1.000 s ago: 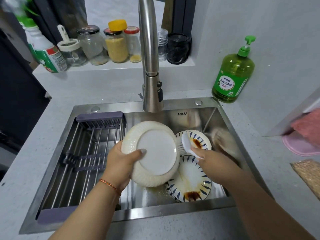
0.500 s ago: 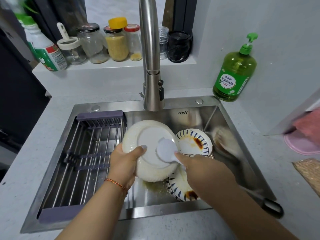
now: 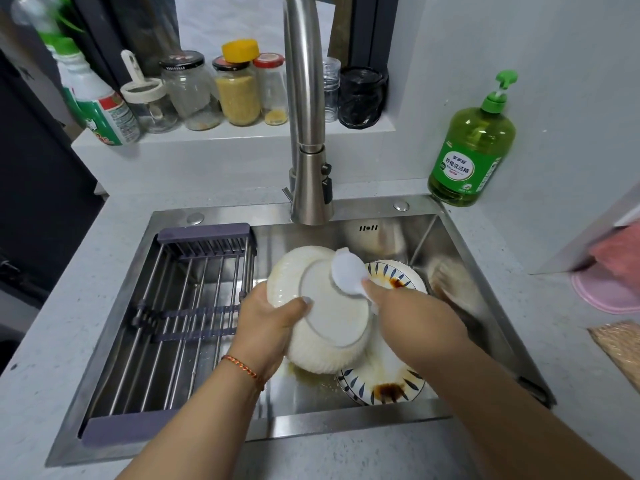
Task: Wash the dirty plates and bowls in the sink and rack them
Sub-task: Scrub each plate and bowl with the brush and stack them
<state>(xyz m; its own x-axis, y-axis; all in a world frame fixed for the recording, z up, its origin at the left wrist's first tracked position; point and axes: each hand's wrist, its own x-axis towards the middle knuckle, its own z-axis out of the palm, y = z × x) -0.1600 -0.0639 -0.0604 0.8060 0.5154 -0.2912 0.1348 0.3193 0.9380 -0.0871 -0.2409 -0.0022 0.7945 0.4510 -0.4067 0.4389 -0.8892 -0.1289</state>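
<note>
Now | left hand (image 3: 266,317) grips white plate (image 3: 329,306) rim | right hand (image 3: 408,310) holds scrubber (image 3: 348,271)

Single head-worn wide-angle view. Looks forward and steeply down into the sink (image 3: 460,341) from close above its front edge. Faucet (image 3: 304,109) rises centre frame; back ledge and wall fill the top. Edges bow with lens distortion.

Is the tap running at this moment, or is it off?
Apparently off. No stream of water shows below the faucet spout, above the white plate that the left hand holds in the sink.
</note>
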